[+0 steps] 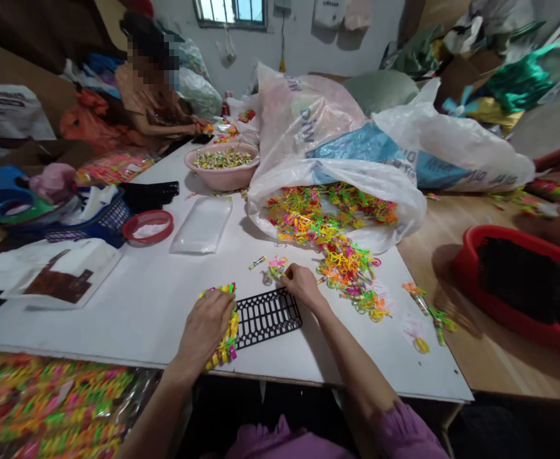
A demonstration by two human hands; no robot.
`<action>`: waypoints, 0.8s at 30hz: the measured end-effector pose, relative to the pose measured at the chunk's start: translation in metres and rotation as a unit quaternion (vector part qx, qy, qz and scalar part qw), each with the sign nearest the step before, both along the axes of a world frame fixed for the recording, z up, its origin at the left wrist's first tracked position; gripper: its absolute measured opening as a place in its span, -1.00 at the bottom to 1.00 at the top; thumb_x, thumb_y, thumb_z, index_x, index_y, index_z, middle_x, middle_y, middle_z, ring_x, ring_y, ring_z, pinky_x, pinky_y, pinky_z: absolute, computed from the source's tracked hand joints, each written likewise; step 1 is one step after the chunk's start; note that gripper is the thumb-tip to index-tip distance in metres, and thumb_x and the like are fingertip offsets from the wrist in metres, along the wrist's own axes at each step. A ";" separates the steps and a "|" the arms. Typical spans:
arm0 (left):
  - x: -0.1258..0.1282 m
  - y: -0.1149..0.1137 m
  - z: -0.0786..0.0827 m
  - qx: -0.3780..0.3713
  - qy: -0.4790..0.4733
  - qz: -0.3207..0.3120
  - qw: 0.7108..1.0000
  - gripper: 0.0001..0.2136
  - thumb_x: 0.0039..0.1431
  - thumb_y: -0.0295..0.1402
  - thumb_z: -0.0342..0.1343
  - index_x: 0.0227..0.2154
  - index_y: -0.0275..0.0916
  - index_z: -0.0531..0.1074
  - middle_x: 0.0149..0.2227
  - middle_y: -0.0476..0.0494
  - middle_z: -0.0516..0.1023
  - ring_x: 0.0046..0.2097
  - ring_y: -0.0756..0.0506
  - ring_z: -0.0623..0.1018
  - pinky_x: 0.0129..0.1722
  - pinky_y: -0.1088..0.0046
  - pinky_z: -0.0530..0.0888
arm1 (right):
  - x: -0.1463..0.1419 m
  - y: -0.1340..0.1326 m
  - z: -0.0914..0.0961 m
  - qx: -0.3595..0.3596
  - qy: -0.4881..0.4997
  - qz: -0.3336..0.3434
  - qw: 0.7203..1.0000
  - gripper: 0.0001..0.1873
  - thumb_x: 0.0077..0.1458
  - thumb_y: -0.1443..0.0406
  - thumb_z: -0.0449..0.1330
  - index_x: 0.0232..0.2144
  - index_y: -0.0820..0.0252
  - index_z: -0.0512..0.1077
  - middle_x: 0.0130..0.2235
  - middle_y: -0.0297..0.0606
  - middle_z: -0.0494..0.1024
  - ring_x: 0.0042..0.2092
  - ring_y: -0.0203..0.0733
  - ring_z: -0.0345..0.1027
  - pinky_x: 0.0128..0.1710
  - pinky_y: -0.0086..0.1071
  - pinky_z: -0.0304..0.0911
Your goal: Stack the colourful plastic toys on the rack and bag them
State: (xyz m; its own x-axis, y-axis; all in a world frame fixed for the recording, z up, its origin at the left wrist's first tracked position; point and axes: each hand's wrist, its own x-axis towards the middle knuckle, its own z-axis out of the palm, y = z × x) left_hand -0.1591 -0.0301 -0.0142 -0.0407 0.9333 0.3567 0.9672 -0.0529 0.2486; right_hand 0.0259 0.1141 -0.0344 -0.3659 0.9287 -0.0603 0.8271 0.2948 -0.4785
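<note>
A black plastic grid tray (269, 317) lies on the white table in front of me, its left end covered by a row of small yellow, green and pink plastic toys (232, 328). My left hand (209, 322) is closed over that row and the tray's left end. Just past the tray's far right corner, my right hand (302, 284) has its fingers pinched at a small pink and green plastic toy (276, 266) with round, wheel-like parts. The fingertips partly hide their contact with it. A little tube with a coloured wrapper (257, 262) lies to its left.
An open white sack (328, 166) spills colourful toys (342, 255) onto the table. Behind are a pink basin (222, 175) of small wrapped pieces and a seated person (150, 102). Clear plastic bags (202, 224) and a red basket (147, 226) lie left; a red tub (476, 248) stands right.
</note>
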 end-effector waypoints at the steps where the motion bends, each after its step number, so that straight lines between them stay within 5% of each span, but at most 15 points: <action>1: 0.001 0.002 0.005 0.003 -0.010 0.012 1.000 -0.83 0.21 -0.33 -0.06 -0.30 -0.24 0.41 -0.30 -0.12 0.49 -0.21 -0.13 0.46 -0.16 0.30 0.36 | -0.002 -0.007 0.003 -0.008 0.048 0.016 0.999 -0.87 0.03 0.27 0.12 -0.38 0.22 0.40 -0.41 -0.26 0.51 -0.36 -0.23 0.37 -0.39 -0.44 0.13; 4: 0.009 0.009 0.019 0.027 -0.090 0.058 0.994 -0.78 0.16 -0.22 0.03 -0.22 -0.22 0.41 -0.24 -0.12 0.48 -0.17 -0.12 0.46 -0.15 0.32 0.35 | -0.007 -0.032 0.014 -0.001 0.167 0.050 0.985 -0.89 0.02 0.27 0.13 -0.37 0.19 0.39 -0.44 -0.35 0.48 -0.42 -0.32 0.32 -0.42 -0.49 0.11; 7: 0.025 0.016 0.026 0.024 -0.171 0.088 0.981 -0.77 0.11 -0.15 0.07 -0.36 -0.23 0.42 -0.33 -0.06 0.48 -0.27 -0.07 0.48 -0.24 0.40 0.37 | -0.015 -0.055 0.021 0.013 0.226 0.067 0.972 -0.85 0.04 0.25 0.12 -0.32 0.20 0.39 -0.42 -0.34 0.46 -0.43 -0.33 0.29 -0.42 -0.49 0.13; 12: 0.040 0.012 0.025 0.057 -0.116 0.140 0.982 -0.79 0.10 -0.18 0.09 -0.49 -0.23 0.35 -0.42 -0.04 0.44 -0.32 -0.08 0.45 -0.28 0.37 0.34 | -0.022 -0.071 0.027 0.005 0.215 0.057 0.975 -0.85 0.04 0.25 0.12 -0.33 0.21 0.40 -0.44 -0.34 0.45 -0.44 -0.32 0.27 -0.42 -0.48 0.11; 19: 0.003 -0.016 0.034 0.027 -0.145 0.115 0.982 -0.78 0.11 -0.21 0.06 -0.30 -0.25 0.43 -0.30 -0.10 0.49 -0.23 -0.08 0.48 -0.20 0.39 0.39 | -0.015 -0.071 -0.011 -0.076 0.148 0.089 0.982 -0.95 -0.04 0.38 0.11 -0.45 0.23 0.37 -0.49 -0.35 0.41 -0.47 -0.33 0.21 -0.46 -0.50 0.03; 24: -0.005 -0.005 0.022 -0.021 -0.080 -0.005 0.997 -0.79 0.14 -0.43 -0.04 -0.18 -0.25 0.40 -0.17 -0.15 0.50 -0.08 -0.11 0.44 -0.03 0.32 0.35 | -0.040 -0.068 -0.031 -0.089 0.241 0.103 0.961 -0.81 0.00 0.40 0.03 -0.29 0.23 0.38 -0.43 -0.32 0.45 -0.43 -0.30 0.25 -0.42 -0.49 0.11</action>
State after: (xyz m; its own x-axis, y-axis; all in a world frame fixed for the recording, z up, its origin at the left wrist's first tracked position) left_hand -0.1645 -0.0352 0.0081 -0.0837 0.9480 0.3070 0.9148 -0.0491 0.4010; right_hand -0.0142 0.0459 -0.0654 -0.5659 0.8244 0.0117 0.4294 0.3068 -0.8494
